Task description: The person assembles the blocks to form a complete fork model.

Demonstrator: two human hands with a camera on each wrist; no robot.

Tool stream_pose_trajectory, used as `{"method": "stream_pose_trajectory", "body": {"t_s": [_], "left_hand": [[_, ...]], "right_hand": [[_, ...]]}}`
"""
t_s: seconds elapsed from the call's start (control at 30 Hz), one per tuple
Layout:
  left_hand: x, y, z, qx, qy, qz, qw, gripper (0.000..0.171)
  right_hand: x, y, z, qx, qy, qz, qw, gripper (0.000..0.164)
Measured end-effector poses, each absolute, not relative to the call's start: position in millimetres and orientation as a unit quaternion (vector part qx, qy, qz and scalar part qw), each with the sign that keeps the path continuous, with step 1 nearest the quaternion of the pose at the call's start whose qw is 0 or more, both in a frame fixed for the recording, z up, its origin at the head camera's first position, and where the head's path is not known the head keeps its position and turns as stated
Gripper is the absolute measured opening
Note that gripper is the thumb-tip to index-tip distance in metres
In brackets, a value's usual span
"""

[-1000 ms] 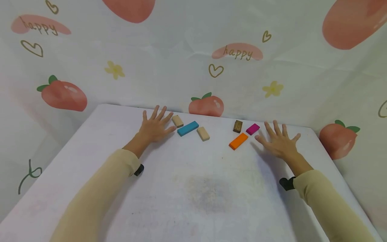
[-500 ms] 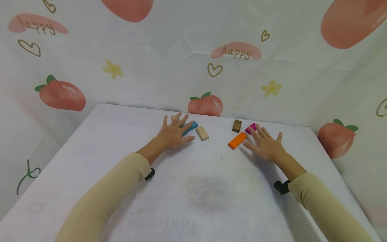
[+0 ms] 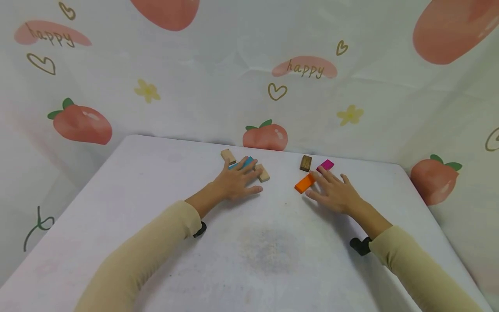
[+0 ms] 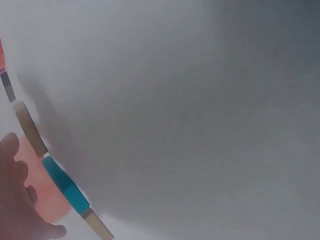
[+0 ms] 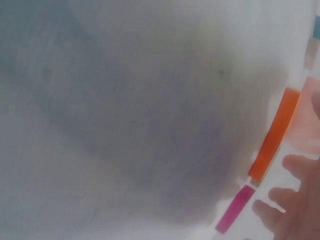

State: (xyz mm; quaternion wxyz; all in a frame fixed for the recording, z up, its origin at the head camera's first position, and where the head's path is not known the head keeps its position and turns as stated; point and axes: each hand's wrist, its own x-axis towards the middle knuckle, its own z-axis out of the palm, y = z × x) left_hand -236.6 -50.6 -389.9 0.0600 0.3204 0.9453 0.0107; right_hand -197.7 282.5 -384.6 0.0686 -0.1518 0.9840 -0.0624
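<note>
My left hand [image 3: 236, 182], fingers spread, hovers at the left group of blocks and partly hides the blue block [image 3: 248, 161]. Two pale wooden blocks flank the blue one: a back block [image 3: 228, 156] and a front block [image 3: 263, 174] by my fingertips. In the left wrist view the fingers look apart from the blue block [image 4: 66, 185]. Over on the right, my right hand [image 3: 334, 194] has its fingers extended beside the orange block [image 3: 303, 184] and the magenta block [image 3: 325, 165]. A dark brown block [image 3: 306, 163] lies behind the orange one. Neither hand holds anything.
All blocks lie near the back edge of a white table [image 3: 187, 281]. A white cloth backdrop [image 3: 218, 65] printed with peaches, hearts and flowers rises behind it. Dark bands [image 3: 360, 246] show at both wrists under beige sleeves.
My left hand has moved right and nearer, from beside the back pale block to over the blue one. The right hand has shifted left toward the orange block. The blocks look unmoved.
</note>
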Motion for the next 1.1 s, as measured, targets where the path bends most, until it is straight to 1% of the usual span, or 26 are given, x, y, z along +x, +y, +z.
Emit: {"method": "stream_pose_trajectory", "body": {"t_s": [0.37, 0.57, 0.87, 1.1], "left_hand": [[-234, -45, -391, 0.325, 0.941, 0.013, 0.092, 0.07], [-234, -46, -390, 0.329, 0.939, 0.016, 0.099, 0.07], [-231, -49, -387, 0.342, 0.933, 0.025, 0.107, 0.071], [-226, -51, -384, 0.354, 0.929, 0.035, 0.108, 0.07]], "right_hand": [[-199, 268, -386, -0.2, 0.975, -0.088, 0.032, 0.065], [-202, 265, -387, -0.225, 0.969, -0.096, 0.004, 0.057], [-203, 263, -388, -0.217, 0.967, -0.13, 0.034, 0.055], [-202, 258, -387, -0.23, 0.961, -0.143, 0.049, 0.06]]}}
